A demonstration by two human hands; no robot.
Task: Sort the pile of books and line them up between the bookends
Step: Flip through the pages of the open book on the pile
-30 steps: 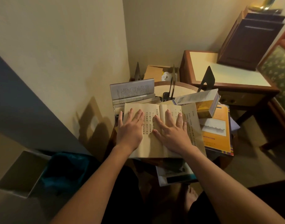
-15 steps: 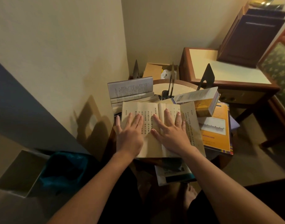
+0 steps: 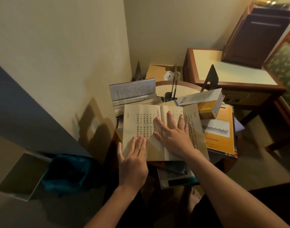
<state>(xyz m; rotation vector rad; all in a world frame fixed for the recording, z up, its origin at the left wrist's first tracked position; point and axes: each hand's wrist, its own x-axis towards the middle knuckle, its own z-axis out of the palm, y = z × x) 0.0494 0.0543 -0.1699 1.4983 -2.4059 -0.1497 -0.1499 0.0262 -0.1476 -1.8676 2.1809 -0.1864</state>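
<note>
Open book (image 3: 141,129): lies flat atop the pile on the round table (image 3: 187,87).
Left hand (image 3: 132,163): slid back to the near-left corner, palm flat, gripping nothing.
Right hand (image 3: 173,134): unchanged, splayed flat across the gutter, nothing grasped.

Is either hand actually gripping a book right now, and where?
Neither grips anything. The right hand lies flat, fingers spread, across the open book near its centre fold; the left hand rests flat at the left page's lower corner.

The open book (image 3: 141,129) shows columns of Chinese characters, too small to read surely. The yellow book (image 3: 205,102) carries a barcode. Print on the other books is too blurry.
</note>
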